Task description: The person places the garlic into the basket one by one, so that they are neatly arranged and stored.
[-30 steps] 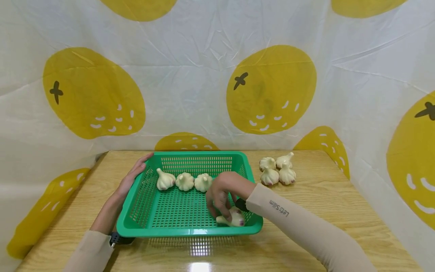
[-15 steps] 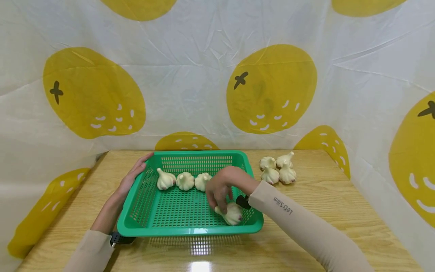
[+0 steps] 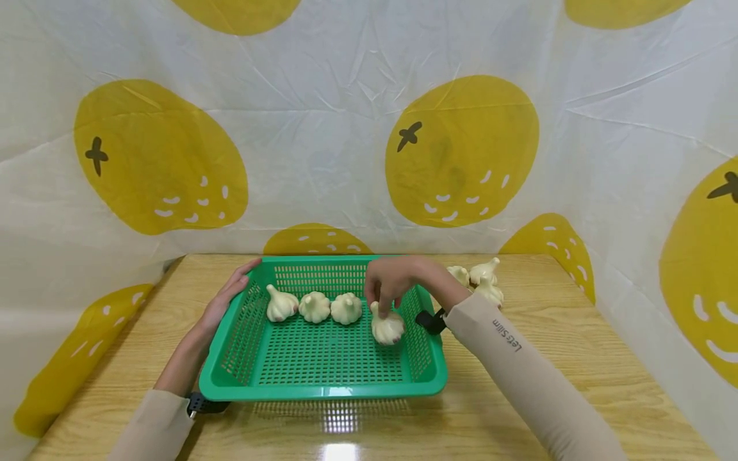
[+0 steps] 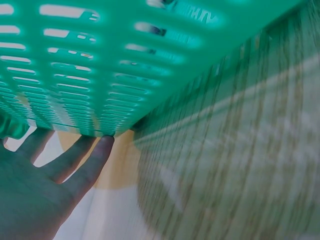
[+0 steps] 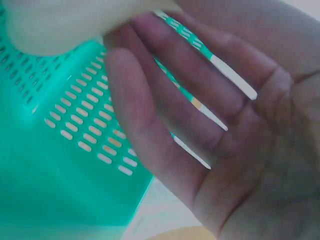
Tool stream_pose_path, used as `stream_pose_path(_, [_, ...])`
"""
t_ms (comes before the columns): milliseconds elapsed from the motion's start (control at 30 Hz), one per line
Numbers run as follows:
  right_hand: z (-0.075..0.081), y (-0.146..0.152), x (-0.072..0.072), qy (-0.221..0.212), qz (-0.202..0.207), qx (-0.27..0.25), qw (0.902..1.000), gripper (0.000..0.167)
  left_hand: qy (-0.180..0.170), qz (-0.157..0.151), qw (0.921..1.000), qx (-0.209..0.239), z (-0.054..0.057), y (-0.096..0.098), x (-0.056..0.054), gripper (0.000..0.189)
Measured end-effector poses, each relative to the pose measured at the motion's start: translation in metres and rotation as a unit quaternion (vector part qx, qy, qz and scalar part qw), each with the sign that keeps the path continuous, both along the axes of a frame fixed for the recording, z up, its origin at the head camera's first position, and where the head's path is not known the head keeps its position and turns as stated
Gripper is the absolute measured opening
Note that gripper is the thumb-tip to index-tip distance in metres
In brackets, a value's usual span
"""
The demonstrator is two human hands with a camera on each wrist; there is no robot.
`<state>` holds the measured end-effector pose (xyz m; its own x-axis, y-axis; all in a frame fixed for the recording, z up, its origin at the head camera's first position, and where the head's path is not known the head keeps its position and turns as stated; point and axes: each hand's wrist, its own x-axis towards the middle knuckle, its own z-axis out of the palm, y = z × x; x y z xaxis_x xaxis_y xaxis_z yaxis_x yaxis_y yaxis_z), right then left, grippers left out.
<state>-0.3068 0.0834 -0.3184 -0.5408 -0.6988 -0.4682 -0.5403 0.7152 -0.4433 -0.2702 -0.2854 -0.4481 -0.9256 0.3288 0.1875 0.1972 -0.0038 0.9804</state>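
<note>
A green plastic basket point(image 3: 323, 392) stands on the table, with three garlic bulbs point(image 3: 314, 307) in a row along its back half. Inside its right part, my right hand point(image 3: 394, 280) pinches another garlic bulb point(image 3: 387, 328) by the stem, its root end tilted down and to the right. In the right wrist view that bulb shows only as a blurred pale shape at the top left. My left hand point(image 3: 225, 299) rests against the basket's left side. Its fingers point(image 4: 85, 167) lie extended along the outer wall in the left wrist view.
Several more garlic bulbs point(image 3: 489, 289) sit grouped on the wooden table point(image 3: 536, 333) right of the basket, partly hidden by my right forearm. A white sheet with yellow fruit prints point(image 3: 461, 150) hangs behind the table and at its sides.
My right hand has moved the pinched garlic bulb from the basket's front right corner toward the back, near the row's right end. The left hand and the basket have stayed put.
</note>
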Motion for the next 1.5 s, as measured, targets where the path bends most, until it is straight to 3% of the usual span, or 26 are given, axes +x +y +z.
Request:
stream_pose_path(167, [0.003, 0.002, -0.005, 0.065, -0.017, -0.029, 0.9973, 0.011, 0.005, -0.001, 1.0, 0.003, 0.0, -0.001, 0.001, 0.056])
stream_pose_path(300, [0.002, 0.001, -0.008, 0.112, -0.03, -0.018, 0.9931, 0.014, 0.003, -0.004, 1.0, 0.006, -0.001, -0.001, 0.0, 0.056])
stream_pose_path(467, [0.0, -0.002, -0.013, 0.141, -0.042, 0.003, 0.9892, 0.009, -0.001, -0.003, 1.0, 0.005, -0.001, 0.0, 0.0, 0.056])
stream_pose_path(733, [-0.01, -0.011, -0.023, 0.18, -0.026, 0.063, 0.9814, 0.047, 0.003, 0.005, 1.0, -0.001, 0.0, 0.001, -0.002, 0.056])
stream_pose_path(1033, [-0.016, -0.019, -0.022, 0.163, -0.066, 0.102, 0.979, 0.048, 0.003, 0.006, 1.0, 0.0, -0.001, 0.002, -0.001, 0.056])
stream_pose_path(1500, [-0.02, -0.024, -0.024, 0.152, -0.077, 0.111, 0.9792, 0.055, 0.006, 0.003, 1.0, 0.004, -0.002, 0.001, -0.001, 0.056])
